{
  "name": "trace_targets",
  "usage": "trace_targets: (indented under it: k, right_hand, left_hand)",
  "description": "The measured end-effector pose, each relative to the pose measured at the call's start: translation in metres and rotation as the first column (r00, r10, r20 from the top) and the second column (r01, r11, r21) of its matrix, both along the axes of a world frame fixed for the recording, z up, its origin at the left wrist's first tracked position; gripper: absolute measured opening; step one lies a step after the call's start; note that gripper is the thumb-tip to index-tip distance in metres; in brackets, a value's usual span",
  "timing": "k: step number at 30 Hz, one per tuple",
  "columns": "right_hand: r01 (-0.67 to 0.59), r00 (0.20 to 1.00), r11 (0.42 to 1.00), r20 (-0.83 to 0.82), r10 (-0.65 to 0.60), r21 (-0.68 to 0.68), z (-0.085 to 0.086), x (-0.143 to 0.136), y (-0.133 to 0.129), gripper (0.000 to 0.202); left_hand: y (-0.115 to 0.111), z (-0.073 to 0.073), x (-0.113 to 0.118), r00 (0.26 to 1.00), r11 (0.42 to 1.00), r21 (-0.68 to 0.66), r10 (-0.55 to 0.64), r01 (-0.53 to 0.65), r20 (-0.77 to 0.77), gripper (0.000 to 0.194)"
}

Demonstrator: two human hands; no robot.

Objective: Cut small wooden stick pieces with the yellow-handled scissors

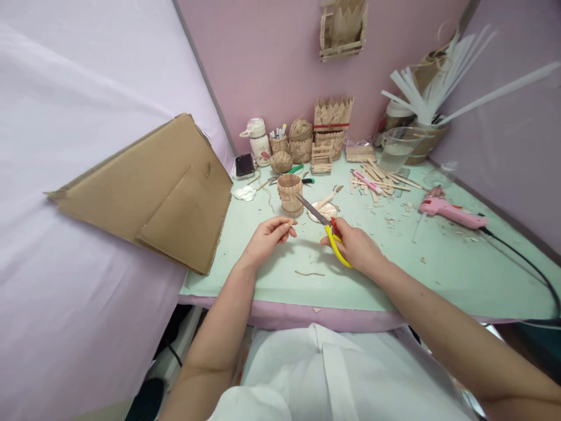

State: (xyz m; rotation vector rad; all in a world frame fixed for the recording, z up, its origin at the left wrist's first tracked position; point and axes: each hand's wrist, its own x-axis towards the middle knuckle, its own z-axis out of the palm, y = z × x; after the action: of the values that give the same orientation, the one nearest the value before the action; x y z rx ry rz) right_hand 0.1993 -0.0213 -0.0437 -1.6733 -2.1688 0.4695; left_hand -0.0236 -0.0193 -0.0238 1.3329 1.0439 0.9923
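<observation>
My right hand (pixel 350 242) grips a pair of scissors (pixel 326 225) with yellow and red handles, its grey blades pointing up and left. Thumb and fingers of my left hand (pixel 275 233) pinch a small pale wood piece (pixel 290 222), mostly covered by the fingertips. Just beyond both hands stands a small round cup made of wood pieces (pixel 291 202); the scissor tip overlaps its right side in view, and whether they touch I cannot tell. Behind the scissors lies a pale round disc (pixel 316 213) with a wooden clip-like tool (pixel 329 199) over it.
A pink glue gun (pixel 453 211) with a black cord lies right. Loose wooden sticks (pixel 381 178) and a pink cutter (pixel 366 182) are farther back, near a plastic cup (pixel 398 151). Twine balls (pixel 281 162), a bottle (pixel 258 142) and a phone (pixel 244 166) line the back. Cardboard (pixel 162 187) leans left.
</observation>
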Motion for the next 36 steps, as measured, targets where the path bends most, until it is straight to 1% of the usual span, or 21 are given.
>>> trace_targets:
  k: [4, 9, 13, 17, 19, 21, 23, 25, 29, 33, 36]
  right_hand:
    - [0.016, 0.999, 1.000, -0.028, -0.016, -0.001, 0.000, 0.001, 0.001, 0.023]
    - [0.016, 0.999, 1.000, -0.048, -0.017, -0.009, -0.001, 0.000, 0.001, 0.022]
    - [0.011, 0.999, 1.000, -0.053, -0.012, -0.008, 0.001, 0.000, 0.001, 0.023]
    - [-0.010, 0.999, 1.000, 0.037, 0.010, 0.004, 0.003, -0.004, -0.003, 0.029]
    - [-0.049, 0.994, 0.999, 0.094, 0.047, 0.016, 0.004, -0.007, -0.006, 0.031]
    - [-0.085, 0.990, 0.996, 0.118, 0.081, 0.028, 0.003, -0.009, -0.008, 0.031]
    - [-0.090, 0.991, 0.995, 0.101, 0.086, 0.030, 0.002, -0.010, -0.008, 0.030]
    - [-0.061, 0.997, 0.998, 0.047, 0.059, 0.026, 0.001, -0.009, -0.008, 0.028]
    - [0.009, 0.997, 0.999, -0.076, -0.007, 0.034, -0.002, -0.007, -0.004, 0.024]
    - [0.006, 0.994, 1.000, -0.107, -0.004, 0.021, -0.003, -0.007, -0.003, 0.022]
    - [0.017, 0.993, 0.999, -0.116, -0.013, 0.033, -0.003, -0.008, -0.003, 0.020]
  left_hand:
    - [0.000, -0.001, 0.000, 1.000, 1.000, -0.021, 0.000, 0.001, 0.030, 0.031]
    - [0.000, 0.002, 0.001, 1.000, 1.000, -0.023, 0.002, -0.001, 0.020, 0.031]
    - [0.000, 0.001, 0.002, 0.999, 1.000, -0.018, 0.014, -0.014, 0.043, 0.029]
    - [0.000, -0.002, 0.002, 0.997, 0.999, 0.005, 0.037, -0.038, 0.075, 0.026]
    - [-0.001, -0.003, 0.003, 0.994, 0.999, 0.015, 0.028, -0.029, 0.101, 0.025]
    - [-0.001, -0.003, 0.004, 0.991, 0.999, 0.031, 0.014, -0.019, 0.131, 0.026]
    - [-0.002, -0.002, 0.005, 0.990, 0.999, 0.046, 0.000, -0.007, 0.143, 0.026]
    - [-0.002, -0.001, 0.005, 0.991, 0.999, 0.050, -0.009, 0.003, 0.132, 0.026]
    - [-0.003, 0.001, 0.006, 0.994, 1.000, 0.016, -0.007, 0.005, 0.106, 0.028]
    - [-0.004, 0.000, 0.006, 0.996, 0.998, 0.056, 0.009, -0.014, 0.089, 0.030]
    - [-0.003, 0.000, 0.005, 0.994, 1.000, 0.022, -0.013, 0.011, 0.107, 0.033]
